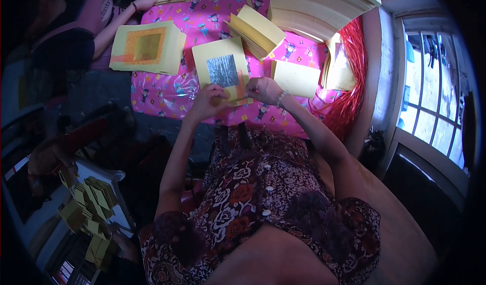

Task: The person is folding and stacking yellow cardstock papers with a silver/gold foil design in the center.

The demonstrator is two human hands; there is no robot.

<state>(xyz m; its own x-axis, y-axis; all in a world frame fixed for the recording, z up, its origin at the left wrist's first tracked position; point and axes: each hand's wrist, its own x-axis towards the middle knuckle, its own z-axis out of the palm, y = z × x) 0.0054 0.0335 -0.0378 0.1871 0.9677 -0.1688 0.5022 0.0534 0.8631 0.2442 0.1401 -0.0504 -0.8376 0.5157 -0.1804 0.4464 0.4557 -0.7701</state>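
A yellow joss paper sheet [203,62] with a silver foil square lies tilted in front of me on the pink table cover. An orange strip runs down its lower right side. My left hand [210,102] is closed at the sheet's lower left edge, fingers curled over it. At the lower right corner, my right hand [263,90] pinches the edge beside the orange strip. What sits between its fingertips is partly hidden. Just right of that hand rests a plain yellow paper stack [297,77]. To the left lies a pile of yellow sheets [173,47] with an orange-and-gold square on top.
A folded yellow bundle [258,29] and a tall paper stack [319,6] stand farther back. Red plastic strands [354,77] hang at the table's right end. Across the table, a co-worker's hands [147,1] handle more sheets. Yellow bundles [96,199] sit at lower left.
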